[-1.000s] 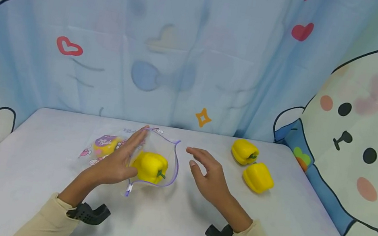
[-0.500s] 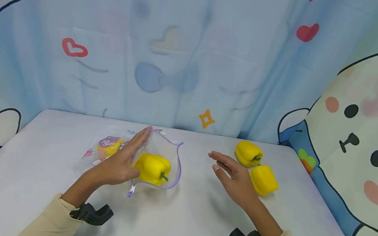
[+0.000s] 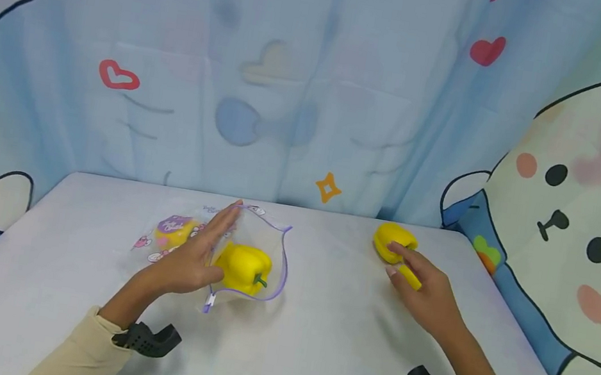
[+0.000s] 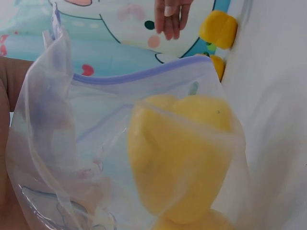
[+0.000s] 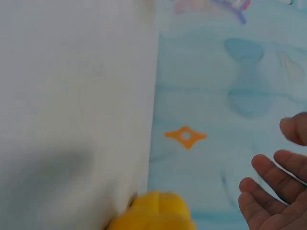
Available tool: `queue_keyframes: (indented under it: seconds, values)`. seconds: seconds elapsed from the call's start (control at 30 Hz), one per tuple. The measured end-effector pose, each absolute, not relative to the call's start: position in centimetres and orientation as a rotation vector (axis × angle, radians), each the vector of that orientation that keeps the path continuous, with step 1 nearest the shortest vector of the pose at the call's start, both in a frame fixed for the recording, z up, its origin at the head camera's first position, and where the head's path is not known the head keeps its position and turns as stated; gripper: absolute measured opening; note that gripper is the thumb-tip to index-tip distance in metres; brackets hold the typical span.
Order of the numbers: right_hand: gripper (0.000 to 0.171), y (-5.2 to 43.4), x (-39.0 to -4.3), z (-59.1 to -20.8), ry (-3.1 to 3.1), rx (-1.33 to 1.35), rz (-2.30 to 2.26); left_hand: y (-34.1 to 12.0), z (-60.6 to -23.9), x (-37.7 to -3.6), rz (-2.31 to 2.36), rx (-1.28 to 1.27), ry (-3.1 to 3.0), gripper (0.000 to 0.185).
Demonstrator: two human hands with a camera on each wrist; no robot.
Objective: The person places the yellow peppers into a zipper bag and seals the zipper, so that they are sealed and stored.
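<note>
A clear zip bag with a purple zip edge stands with its mouth spread on the table's left half. Inside lies a yellow bell pepper, its green stem facing the mouth; more yellow shows deeper in the bag. My left hand holds the bag's left edge, thumb over the rim, fingers stretched along the side and partly hidden. My right hand hovers at two more yellow peppers, fingers and thumb apart. The far pepper is mostly visible; the near pepper is largely covered by the hand.
The white table carries these things. A blue cartoon-print curtain hangs along its back edge and right side. Each wrist bears a black camera mount, such as the left one.
My right hand has moved right, from beside the bag to the two loose peppers. The left hand and the bag have stayed about where they were.
</note>
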State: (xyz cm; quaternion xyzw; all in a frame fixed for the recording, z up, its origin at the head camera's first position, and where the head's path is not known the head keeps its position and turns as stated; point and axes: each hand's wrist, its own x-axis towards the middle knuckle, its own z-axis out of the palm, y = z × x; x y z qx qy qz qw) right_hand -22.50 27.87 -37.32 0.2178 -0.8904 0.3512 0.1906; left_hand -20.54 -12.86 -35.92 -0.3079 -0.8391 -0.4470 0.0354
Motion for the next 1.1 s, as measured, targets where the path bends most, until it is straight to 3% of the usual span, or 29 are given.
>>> queue_keyframes:
  seconds: [0.3, 0.57, 1.1]
  values:
    - [0.046, 30.5, -22.9, -38.1, -2.580, 0.481, 0.938, -13.0, -36.1, -20.5, -1.361, -0.922, -2.588, 0.096]
    - [0.068, 32.5, -24.1, -38.7, -2.778, 0.255, 0.877, -13.0, -36.1, -20.6, -1.378, -0.916, -2.583, 0.096]
    - [0.104, 33.9, -26.3, -39.2, -3.098, 0.165, 0.827, -12.7, -35.9, -20.7, -1.402, -0.920, -2.577, 0.097]
